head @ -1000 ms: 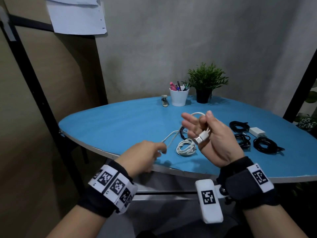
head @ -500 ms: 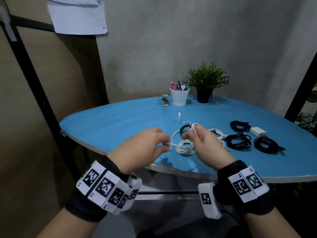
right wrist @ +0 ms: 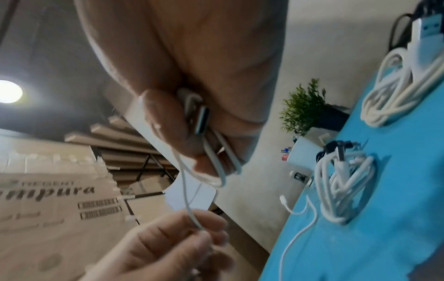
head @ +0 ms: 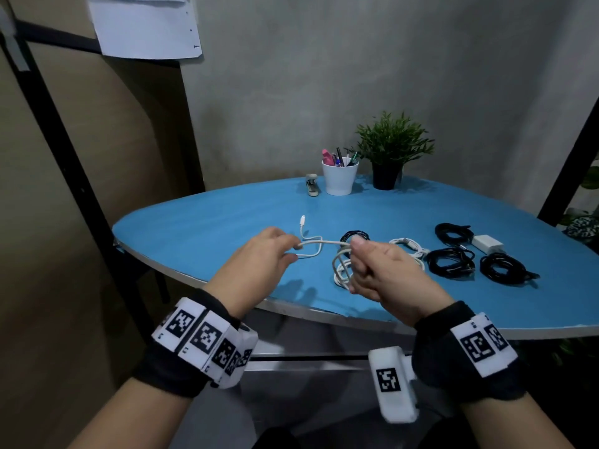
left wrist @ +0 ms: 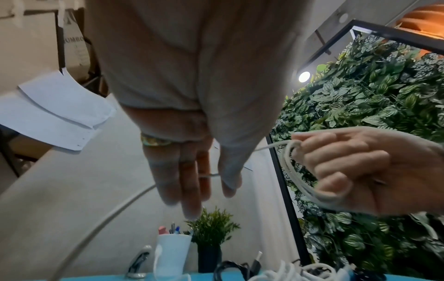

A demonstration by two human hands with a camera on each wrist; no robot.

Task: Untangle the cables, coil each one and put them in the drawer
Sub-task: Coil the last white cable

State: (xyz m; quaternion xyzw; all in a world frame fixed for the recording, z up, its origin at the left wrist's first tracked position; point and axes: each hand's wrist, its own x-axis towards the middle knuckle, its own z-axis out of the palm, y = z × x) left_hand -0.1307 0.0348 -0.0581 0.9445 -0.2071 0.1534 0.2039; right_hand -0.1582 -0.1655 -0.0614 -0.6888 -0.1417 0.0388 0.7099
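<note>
A thin white cable (head: 324, 243) runs taut between my hands above the blue table (head: 201, 222). My left hand (head: 293, 249) pinches it between thumb and fingers (left wrist: 209, 175). My right hand (head: 355, 260) grips several loops of the same cable (left wrist: 295, 171) with its USB plug (right wrist: 201, 121) held in the fist. The cable's loose tail and small connector (head: 303, 219) lie on the table. A tangled white bundle (right wrist: 343, 182) with a black coil (head: 355, 236) sits behind my right hand. No drawer is in view.
To the right lie another white coil (head: 408, 247), three black coils (head: 450, 264) and a white charger (head: 486, 243). A stapler (head: 312, 186), a pen cup (head: 339, 178) and a potted plant (head: 392, 150) stand at the back. The table's near edge (head: 291, 311) is just under my wrists.
My right hand came down from a raised, palm-up pose and now grips the loops in a fist. My left hand has drawn the cable out to the left, so it is taut.
</note>
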